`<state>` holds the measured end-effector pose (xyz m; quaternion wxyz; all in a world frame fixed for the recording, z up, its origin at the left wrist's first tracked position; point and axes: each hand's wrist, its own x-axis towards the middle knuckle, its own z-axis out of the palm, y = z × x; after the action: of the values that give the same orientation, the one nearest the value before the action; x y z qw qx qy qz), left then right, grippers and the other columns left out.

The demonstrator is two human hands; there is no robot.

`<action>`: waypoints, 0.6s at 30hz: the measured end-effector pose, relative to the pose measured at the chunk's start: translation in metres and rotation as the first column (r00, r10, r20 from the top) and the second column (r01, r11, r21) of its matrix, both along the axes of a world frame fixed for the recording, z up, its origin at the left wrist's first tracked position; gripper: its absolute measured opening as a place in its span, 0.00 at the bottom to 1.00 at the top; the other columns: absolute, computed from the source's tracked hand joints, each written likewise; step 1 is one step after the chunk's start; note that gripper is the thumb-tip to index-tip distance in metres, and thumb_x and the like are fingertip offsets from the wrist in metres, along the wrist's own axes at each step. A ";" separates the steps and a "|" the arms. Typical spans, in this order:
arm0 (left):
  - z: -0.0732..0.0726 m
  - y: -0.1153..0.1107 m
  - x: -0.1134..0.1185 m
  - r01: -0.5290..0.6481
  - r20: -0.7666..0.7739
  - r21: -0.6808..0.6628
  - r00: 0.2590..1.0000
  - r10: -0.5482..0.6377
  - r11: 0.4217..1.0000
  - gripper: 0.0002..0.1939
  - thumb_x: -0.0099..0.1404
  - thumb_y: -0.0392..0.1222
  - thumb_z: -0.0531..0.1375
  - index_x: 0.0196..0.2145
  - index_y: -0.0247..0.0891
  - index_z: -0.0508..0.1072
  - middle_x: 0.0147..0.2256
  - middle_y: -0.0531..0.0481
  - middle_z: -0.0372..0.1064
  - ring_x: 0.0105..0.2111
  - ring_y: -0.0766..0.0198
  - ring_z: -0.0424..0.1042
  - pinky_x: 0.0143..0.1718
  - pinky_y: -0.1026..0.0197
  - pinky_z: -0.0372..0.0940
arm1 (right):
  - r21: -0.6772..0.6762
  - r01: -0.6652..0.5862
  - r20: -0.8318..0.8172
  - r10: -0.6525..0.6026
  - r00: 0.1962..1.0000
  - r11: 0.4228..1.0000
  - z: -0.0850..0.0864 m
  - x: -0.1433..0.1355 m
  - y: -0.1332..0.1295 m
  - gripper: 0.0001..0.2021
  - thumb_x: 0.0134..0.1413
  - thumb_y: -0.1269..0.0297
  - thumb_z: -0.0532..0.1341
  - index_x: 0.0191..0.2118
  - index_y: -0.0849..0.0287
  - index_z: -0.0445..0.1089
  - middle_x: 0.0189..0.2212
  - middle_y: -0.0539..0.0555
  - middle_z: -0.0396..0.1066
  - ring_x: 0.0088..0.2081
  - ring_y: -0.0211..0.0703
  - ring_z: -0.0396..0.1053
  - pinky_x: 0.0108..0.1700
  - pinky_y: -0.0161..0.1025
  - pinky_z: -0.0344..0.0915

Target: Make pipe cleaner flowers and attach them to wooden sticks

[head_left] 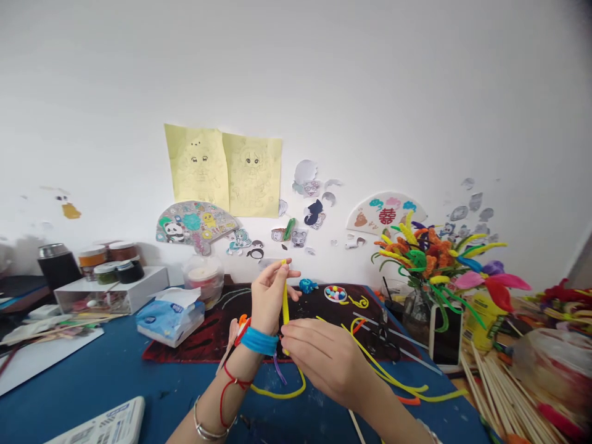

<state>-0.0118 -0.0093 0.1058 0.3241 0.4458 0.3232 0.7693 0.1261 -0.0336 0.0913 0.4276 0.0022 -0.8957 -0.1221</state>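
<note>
My left hand (268, 297), raised over the dark mat, pinches the upper end of a yellow pipe cleaner (285, 301) between thumb and finger. Lower down, the closed fingers of my right hand (330, 357) grip the same strip, which stands roughly upright between the hands. A blue fuzzy band (259, 341) circles my left wrist. Under my hands a yellow length curves over the blue tabletop, and a purple strand (280, 370) shows beside it. Loose yellow pipe cleaners (383, 373) lie to the right of my right hand.
A tissue pack (170, 316) and a white box with jars (115, 290) stand left. Behind the hands are a small dish of pompoms (335, 293) and a blue fuzzy piece (308, 285). At right are a pipe-cleaner bouquet (430, 253), a phone (445, 336) and wooden sticks (499, 394).
</note>
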 end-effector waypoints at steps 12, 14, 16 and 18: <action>0.009 -0.011 -0.004 0.615 0.348 -0.158 0.767 -0.540 0.772 0.10 0.60 0.40 0.57 0.40 0.37 0.64 0.21 0.60 0.50 0.12 0.82 0.42 0.10 0.77 0.41 | -0.241 -0.108 -0.138 0.076 0.988 0.965 -0.009 -0.001 0.001 0.10 0.54 0.75 0.54 0.42 0.60 0.66 0.37 0.53 0.72 0.43 0.38 0.68 0.47 0.36 0.67; 0.010 -0.012 -0.003 0.606 0.324 -0.143 0.775 -0.542 0.782 0.10 0.60 0.41 0.57 0.40 0.37 0.65 0.21 0.60 0.47 0.13 0.80 0.41 0.11 0.76 0.41 | -0.295 -0.099 -0.176 0.048 0.983 0.950 -0.009 0.001 0.001 0.10 0.54 0.74 0.55 0.42 0.59 0.66 0.38 0.53 0.72 0.42 0.37 0.69 0.45 0.35 0.68; 0.010 -0.014 -0.001 0.583 0.283 -0.146 0.799 -0.531 0.799 0.11 0.60 0.43 0.57 0.40 0.36 0.66 0.22 0.59 0.46 0.14 0.80 0.42 0.13 0.75 0.42 | -0.349 -0.075 -0.214 -0.001 0.977 0.934 -0.007 0.003 0.001 0.09 0.54 0.72 0.55 0.41 0.58 0.67 0.37 0.52 0.72 0.40 0.38 0.70 0.44 0.35 0.68; 0.009 -0.016 0.001 0.543 0.228 -0.151 0.832 -0.505 0.826 0.12 0.59 0.44 0.57 0.40 0.35 0.67 0.22 0.59 0.46 0.16 0.78 0.43 0.15 0.74 0.45 | -0.402 -0.044 -0.255 -0.065 0.965 0.914 -0.003 0.006 0.001 0.09 0.55 0.71 0.55 0.41 0.57 0.68 0.36 0.52 0.73 0.39 0.38 0.70 0.43 0.35 0.68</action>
<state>-0.0111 -0.0251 0.1153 0.5959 0.4104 0.2365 0.6485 0.1316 -0.0322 0.0879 0.5331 -0.1073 -0.8368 0.0643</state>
